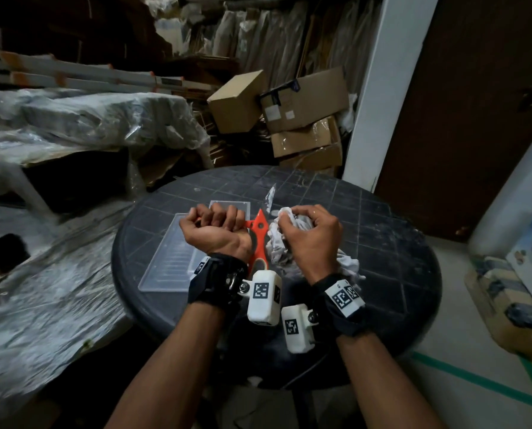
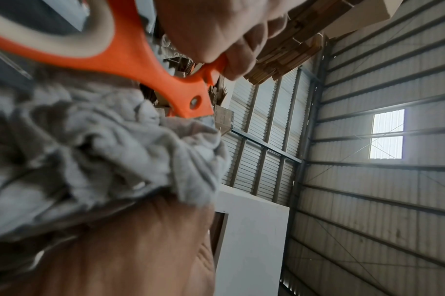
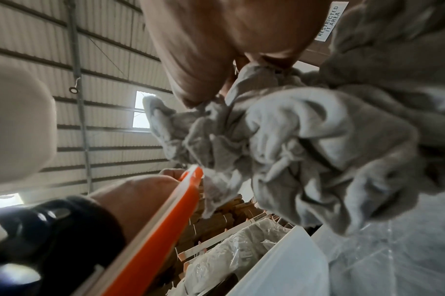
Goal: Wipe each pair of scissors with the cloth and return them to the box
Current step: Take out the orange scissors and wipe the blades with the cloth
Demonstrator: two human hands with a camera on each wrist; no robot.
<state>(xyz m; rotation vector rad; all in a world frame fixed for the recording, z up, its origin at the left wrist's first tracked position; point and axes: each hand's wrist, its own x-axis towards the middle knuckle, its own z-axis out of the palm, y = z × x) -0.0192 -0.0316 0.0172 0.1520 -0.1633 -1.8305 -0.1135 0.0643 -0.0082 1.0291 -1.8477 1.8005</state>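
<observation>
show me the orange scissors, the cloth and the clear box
orange scissors [image 1: 259, 228]: head view, on the orange body near the pivot.
cloth [image 1: 279, 246]: head view, on the bunched white folds.
clear box [image 1: 171, 261]: head view, on its bare ribbed floor.

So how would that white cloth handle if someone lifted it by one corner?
Probably floppy: the cloth bunches into soft folds in the right hand and a loose end trails down onto the table. Likely light, since it drapes without pulling taut.

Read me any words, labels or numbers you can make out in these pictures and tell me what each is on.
"RESTRICTED IT AREA": white sign on a brown surface, right wrist view.
Labels on the cardboard boxes: too small to read.
Square code markers on the wrist cameras: patterns, no words.
</observation>
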